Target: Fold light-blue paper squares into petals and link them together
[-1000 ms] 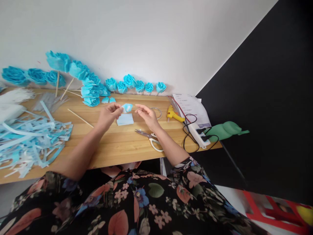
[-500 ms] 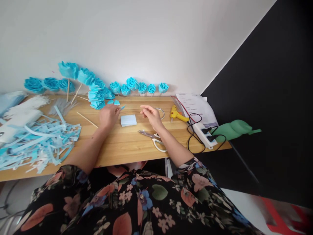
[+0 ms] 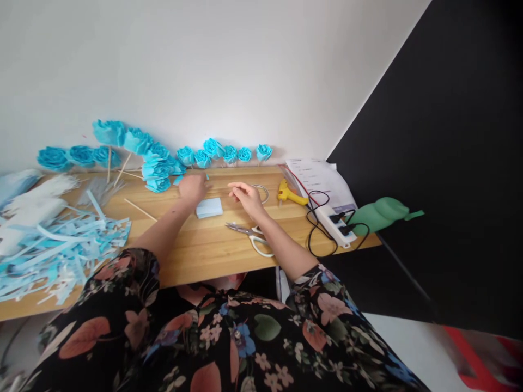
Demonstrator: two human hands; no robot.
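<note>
My left hand [image 3: 193, 187] reaches over the back of the wooden table, beside the blue paper roses. Its fingers are bent and mostly hidden behind the hand; a small blue paper petal [image 3: 207, 177] shows at the fingertips. Another cut petal [image 3: 178, 180] lies to its left. My right hand [image 3: 247, 198] hovers with loosely curled fingers apart and nothing visible in them, by a silver ring-shaped roll [image 3: 262, 193]. Between the hands lies a stack of pale blue paper pieces [image 3: 209, 208]. Scissors with white handles [image 3: 254, 235] rest below my right hand.
Blue paper roses [image 3: 156, 163] line the wall. Shredded paper strips [image 3: 77, 247] cover the table's left side, with a thin stick [image 3: 140, 209] nearby. To the right are a yellow glue gun [image 3: 291, 193], a power strip [image 3: 337, 226] with black cables, printed sheets [image 3: 318, 179] and a green bag [image 3: 379, 215].
My left hand has moved forward and right with the blue petal, toward the petals at the back. My right hand stays near the ring. The view has shifted slightly.
</note>
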